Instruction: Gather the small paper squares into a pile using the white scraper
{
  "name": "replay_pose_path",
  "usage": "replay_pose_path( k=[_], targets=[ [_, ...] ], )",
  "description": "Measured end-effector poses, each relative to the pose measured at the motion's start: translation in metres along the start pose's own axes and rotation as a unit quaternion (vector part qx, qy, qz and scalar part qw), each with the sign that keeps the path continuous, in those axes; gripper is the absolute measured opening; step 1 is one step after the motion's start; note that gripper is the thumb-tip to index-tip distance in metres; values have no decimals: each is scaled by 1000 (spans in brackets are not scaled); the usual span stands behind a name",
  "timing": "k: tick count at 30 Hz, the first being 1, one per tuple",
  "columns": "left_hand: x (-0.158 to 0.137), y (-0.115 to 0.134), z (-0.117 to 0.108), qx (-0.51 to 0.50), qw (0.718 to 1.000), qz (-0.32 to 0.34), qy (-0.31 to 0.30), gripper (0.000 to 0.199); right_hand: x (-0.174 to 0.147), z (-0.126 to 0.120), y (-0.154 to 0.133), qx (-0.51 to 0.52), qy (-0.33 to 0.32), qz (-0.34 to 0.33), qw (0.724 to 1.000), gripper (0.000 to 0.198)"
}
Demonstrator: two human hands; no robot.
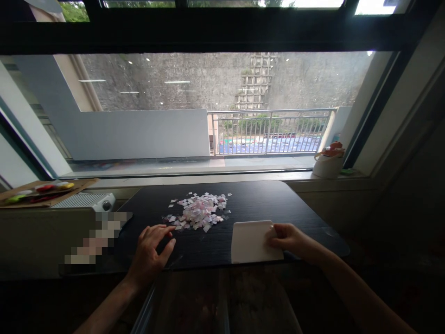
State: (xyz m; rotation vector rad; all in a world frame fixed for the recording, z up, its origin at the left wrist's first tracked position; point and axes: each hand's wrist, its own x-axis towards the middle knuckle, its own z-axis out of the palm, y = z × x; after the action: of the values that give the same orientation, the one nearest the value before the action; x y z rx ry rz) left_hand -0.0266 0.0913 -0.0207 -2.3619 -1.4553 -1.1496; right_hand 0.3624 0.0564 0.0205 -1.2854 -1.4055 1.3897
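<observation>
While the right hand (293,239) pinches the right edge of a pale flat panel (248,242) between thumb and fingers, the left hand (149,249) hovers with loosely parted fingers and grips nothing, the panel lying well to its right on the dark counter (257,199). Just beyond the left hand's fingertips, and farther off to the left of the right hand, small paper scraps (200,211) lie heaped, a few stray pieces around them; whether the fingertips touch the nearest scrap I cannot tell.
</observation>
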Motion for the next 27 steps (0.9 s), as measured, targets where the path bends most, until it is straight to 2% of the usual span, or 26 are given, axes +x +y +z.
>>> replay_pose_path(
  k=[6, 10, 17, 22, 27],
  targets=[
    [0, 1, 0, 1, 1000, -1, 5, 27, -9, -6, 1, 5, -33, 7, 999, 28],
    [0, 1, 0, 4, 1000, -7, -3, 27, -1, -6, 6, 11, 3, -22, 1000, 34],
    [1, 9, -2, 8, 999, -28, -17, 26, 36, 42, 10, -26, 97, -112, 989, 34],
    [2, 14, -3, 2, 999, -42, -15, 25, 37, 65, 12, -37, 51, -123, 990, 29],
    [2, 14, -1, 0, 999, -47, -12, 25, 44, 73, 11, -66, 103, -146, 982, 29]
  ],
)
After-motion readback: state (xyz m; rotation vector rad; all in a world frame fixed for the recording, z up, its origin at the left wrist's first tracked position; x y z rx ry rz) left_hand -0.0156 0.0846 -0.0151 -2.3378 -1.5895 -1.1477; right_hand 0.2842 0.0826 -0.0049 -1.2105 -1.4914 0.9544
